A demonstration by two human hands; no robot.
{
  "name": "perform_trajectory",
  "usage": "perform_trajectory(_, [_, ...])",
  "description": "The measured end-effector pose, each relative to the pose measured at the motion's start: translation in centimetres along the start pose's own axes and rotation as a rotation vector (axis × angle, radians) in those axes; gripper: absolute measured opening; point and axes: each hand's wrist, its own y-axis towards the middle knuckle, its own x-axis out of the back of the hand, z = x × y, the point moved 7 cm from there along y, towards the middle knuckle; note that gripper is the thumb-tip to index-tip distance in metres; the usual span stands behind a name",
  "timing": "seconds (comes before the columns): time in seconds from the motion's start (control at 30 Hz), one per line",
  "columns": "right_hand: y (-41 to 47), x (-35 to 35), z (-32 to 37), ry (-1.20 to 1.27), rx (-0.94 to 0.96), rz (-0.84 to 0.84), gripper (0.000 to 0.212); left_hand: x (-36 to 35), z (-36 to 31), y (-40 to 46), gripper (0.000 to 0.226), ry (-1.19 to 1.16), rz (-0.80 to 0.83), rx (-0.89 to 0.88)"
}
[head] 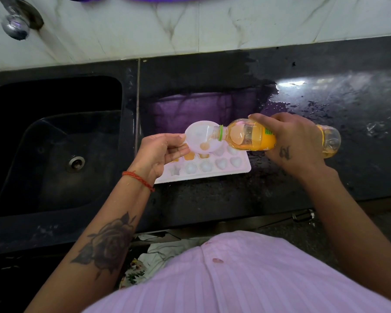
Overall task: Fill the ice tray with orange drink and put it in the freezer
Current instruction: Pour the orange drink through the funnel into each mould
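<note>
right hand (291, 141) grips the bottle (253, 137), long axis 3-to-9 o'clock, mouth inside the small cup (201, 138) pinched by left hand (160, 152) above the ice tray (212, 170).

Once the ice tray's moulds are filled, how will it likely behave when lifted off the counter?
The ice tray looks thin and shallow, so it may flex and slop drink from its open moulds. Several moulds near the left hand already hold orange liquid, so weight may sit unevenly. The counter looks wet, so its underside is probably slippery.
</note>
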Motion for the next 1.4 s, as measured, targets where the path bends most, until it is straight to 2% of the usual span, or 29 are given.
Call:
perform_trajectory(0.5, [-0.6,0.6,-1.1,0.176,-0.078,0.009,0.074,-1.3,-1.1,-0.4,0.004,-0.028,0.026,-0.032])
perform_trajectory(0.77, [-0.9,0.5,-2.9,0.133,-0.077,0.011,0.071,-3.5,-0.7,-0.3,0.007,-0.009,0.060,-0.031])
perform_trajectory(0.97, [-1.0,0.3,-3.3,0.010,-0.055,0.000,0.069,-3.8,-0.1,-0.1,0.005,0.021,0.038,-0.019])
perform_trajectory(1.4, [-0.9,0.1,-3.4,0.004,-0.030,0.017,0.070,-3.7,0.0,-0.4,0.005,0.032,0.007,-0.018])
